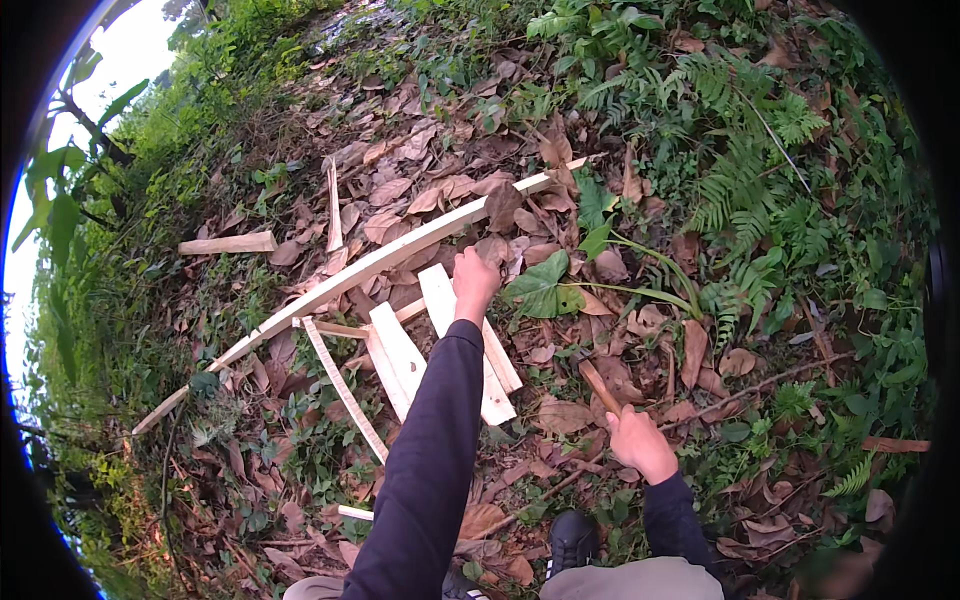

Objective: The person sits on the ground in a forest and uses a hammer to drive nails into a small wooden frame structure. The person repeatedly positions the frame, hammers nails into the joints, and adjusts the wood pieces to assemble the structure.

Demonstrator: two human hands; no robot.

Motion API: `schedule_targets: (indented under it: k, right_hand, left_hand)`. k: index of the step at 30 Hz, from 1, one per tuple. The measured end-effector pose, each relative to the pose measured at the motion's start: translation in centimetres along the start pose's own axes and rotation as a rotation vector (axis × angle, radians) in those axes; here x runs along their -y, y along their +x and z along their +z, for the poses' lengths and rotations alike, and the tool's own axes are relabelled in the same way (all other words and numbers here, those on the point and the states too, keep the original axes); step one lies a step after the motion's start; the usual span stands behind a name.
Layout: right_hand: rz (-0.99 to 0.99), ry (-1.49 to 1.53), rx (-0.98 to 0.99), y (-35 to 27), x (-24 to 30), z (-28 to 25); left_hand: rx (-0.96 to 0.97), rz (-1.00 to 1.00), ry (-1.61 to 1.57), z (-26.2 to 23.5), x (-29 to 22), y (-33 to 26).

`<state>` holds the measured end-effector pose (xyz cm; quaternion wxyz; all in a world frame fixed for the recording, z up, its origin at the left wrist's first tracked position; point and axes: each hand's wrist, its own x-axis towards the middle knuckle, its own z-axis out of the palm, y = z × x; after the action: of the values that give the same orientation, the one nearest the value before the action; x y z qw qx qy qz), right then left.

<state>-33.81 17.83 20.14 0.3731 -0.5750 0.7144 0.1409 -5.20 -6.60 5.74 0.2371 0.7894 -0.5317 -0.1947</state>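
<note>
My left hand (pixel 475 281) reaches out to the far end of some pale wooden boards, its fingers curled together. Whatever it pinches, if anything, is too small to make out. Under and beside that wrist lie a board (pixel 440 300) and another board (pixel 397 350), set across a thin crosspiece (pixel 410 311). A narrow slat (pixel 343 388) joins the crosspiece at the left, so the pieces look like a small frame on the ground. My right hand (pixel 641 444) is closed around a brown wooden handle (pixel 599 386), held low to the right of the boards; its far tip shows no clear tool head.
A long pale pole (pixel 370 265) lies diagonally beyond the boards. Farther left are a short log piece (pixel 228 243) and a split stick (pixel 334 205). Dry leaves cover the ground, with ferns (pixel 740 190) at the right. My shoe (pixel 572 543) is at the lower edge.
</note>
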Motion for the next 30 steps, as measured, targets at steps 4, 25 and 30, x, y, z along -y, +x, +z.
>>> schedule_targets:
  k: [4, 25, 30]
  right_hand:
    - [0.054, 0.03, -0.049, 0.1, -1.0, -0.6]
    - [0.122, 0.041, 0.041, 0.7, 0.8, -1.5]
    - [0.097, 0.062, 0.02, 0.6, 0.9, -1.5]
  left_hand:
    - [0.111, 0.062, 0.221, 2.4, -3.4, 0.6]
    - [0.389, 0.432, 0.113, 0.2, 2.3, 3.7]
    - [0.268, 0.729, 0.375, 1.2, 2.6, 3.2]
